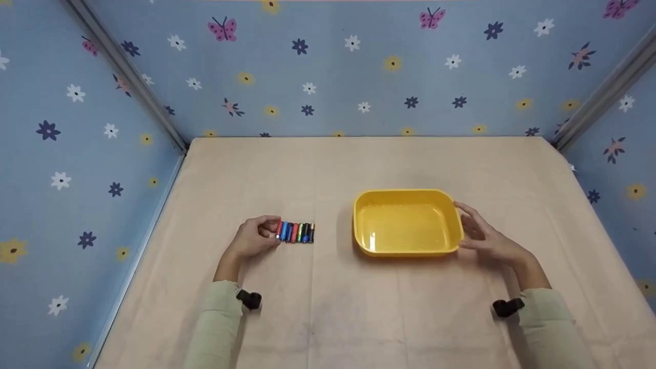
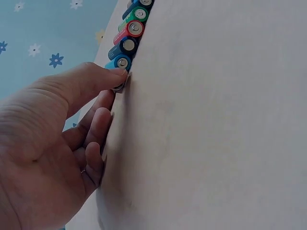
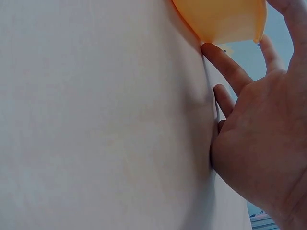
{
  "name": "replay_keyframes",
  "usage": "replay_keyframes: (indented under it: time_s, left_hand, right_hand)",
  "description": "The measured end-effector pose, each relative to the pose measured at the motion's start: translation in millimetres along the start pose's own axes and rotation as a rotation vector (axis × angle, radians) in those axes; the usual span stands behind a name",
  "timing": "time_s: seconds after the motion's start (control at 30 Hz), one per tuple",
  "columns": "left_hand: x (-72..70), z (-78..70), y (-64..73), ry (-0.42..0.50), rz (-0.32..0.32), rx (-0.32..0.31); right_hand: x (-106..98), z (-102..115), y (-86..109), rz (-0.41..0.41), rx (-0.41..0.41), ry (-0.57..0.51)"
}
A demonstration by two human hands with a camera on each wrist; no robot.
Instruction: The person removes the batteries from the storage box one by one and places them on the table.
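A row of several AA-size batteries (image 1: 295,232) lies side by side on the cloth, in red, blue, green and black. At its left end my left hand (image 1: 252,237) pinches the outermost red battery (image 1: 279,230) between thumb and forefinger. In the left wrist view the thumb covers most of that battery, and the light blue battery (image 2: 119,62) sits right beside it. To the right stands a yellow plastic tub (image 1: 405,253) with nothing inside. My right hand (image 1: 489,241) touches its right wall with spread, relaxed fingers; the tub's lower corner (image 3: 225,21) shows in the right wrist view.
A beige cloth (image 1: 328,307) covers the table. Blue flowered panels (image 1: 348,66) stand along the back and both sides. Each wrist bears a small black camera mount, such as the left mount (image 1: 249,299).
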State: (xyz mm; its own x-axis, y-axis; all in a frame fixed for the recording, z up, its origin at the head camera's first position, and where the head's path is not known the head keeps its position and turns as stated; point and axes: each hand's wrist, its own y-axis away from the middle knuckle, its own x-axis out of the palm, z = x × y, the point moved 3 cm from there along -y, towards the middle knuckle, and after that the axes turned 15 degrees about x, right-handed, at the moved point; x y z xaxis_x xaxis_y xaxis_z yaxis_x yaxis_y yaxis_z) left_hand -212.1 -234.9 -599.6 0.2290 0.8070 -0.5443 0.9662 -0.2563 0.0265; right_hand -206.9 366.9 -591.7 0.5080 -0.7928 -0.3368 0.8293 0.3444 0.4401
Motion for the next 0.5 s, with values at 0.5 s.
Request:
replay_keyframes:
  time_s: [0.5]
  left_hand:
    - [-11.4, -7.7, 7.1, -0.038, -0.069, 0.059]
  right_hand:
    - [-13.2, 13.5, 4.1, -0.245, -0.049, 0.015]
